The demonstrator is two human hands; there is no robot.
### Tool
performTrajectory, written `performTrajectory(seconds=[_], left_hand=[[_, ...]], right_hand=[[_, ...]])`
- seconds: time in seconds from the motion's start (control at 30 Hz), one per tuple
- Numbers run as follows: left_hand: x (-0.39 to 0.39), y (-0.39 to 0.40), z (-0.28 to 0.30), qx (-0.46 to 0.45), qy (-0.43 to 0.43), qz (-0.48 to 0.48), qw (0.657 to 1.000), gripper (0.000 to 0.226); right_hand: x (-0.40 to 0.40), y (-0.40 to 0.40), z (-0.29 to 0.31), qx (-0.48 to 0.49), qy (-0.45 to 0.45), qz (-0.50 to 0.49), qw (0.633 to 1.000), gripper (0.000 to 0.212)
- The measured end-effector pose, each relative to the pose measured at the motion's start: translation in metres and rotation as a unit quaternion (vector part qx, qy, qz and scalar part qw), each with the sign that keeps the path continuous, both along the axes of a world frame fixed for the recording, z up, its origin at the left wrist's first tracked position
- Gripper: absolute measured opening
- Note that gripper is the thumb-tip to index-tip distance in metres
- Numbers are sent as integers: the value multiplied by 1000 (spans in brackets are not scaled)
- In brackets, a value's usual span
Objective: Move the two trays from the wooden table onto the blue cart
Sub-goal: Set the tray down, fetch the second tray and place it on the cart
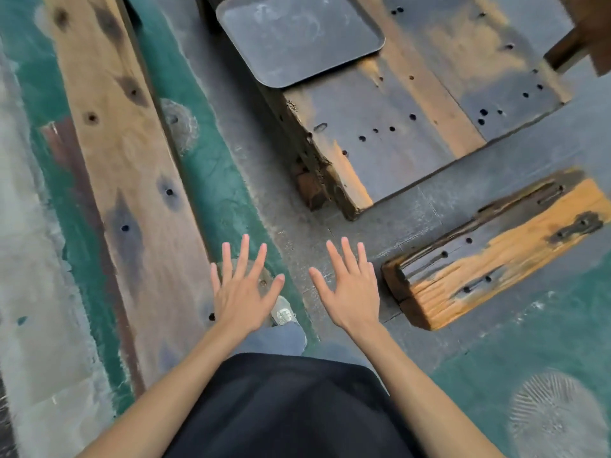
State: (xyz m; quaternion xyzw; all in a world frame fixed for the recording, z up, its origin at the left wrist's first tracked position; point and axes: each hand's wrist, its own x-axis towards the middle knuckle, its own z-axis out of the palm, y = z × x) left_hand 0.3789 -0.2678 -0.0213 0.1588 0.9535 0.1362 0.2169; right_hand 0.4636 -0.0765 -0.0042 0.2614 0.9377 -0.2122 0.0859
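Both hands, left (243,289) and right (350,292), grip released, tray (297,38) seemingly on table (413,127).

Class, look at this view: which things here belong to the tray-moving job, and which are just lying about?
Belongs to the job:
tray
wooden table
left hand, open and empty
right hand, open and empty

Just lying about:
long plank
wooden block
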Motion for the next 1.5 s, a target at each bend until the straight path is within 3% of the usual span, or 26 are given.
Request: performTrajectory(seconds=[0.3, 0.63, 0.87, 0.93, 1.03, 1.1, 1.33, 1.43, 1.5], left_hand=[[-137, 40, 10, -10, 26, 29, 999, 79], [-352, 126, -11, -56, 38, -30, 997, 77], [-491, 182, -12, -60, 11, -81, 995, 75], [-530, 197, -8, -35, -2, -86, 996, 76], [-598, 223, -4, -11, -7, -112, 994, 76], [-647, 240, -6, -8, -19, -132, 991, 78], [-827, 322, -36, 18, -122, -164, 979, 69], [-863, 356, -29, 81, -270, -85, 956, 48], [-873, 379, -24, 106, -396, 9, 912, 42]], right_hand=[[-147, 54, 3, 1, 12, 30, 999, 71], [-338, 130, -24, -25, -26, -4, 999, 72], [-438, 180, -30, -182, -51, -105, 976, 69], [-462, 195, -28, -293, -39, -201, 934, 65], [-496, 219, -29, -446, -6, -368, 816, 66], [-512, 229, -31, -492, -6, -455, 742, 71], [-568, 256, -48, -502, 86, -639, 576, 61], [-583, 265, -55, -492, 131, -693, 510, 52], [-593, 270, -60, -480, 151, -720, 478, 50]])
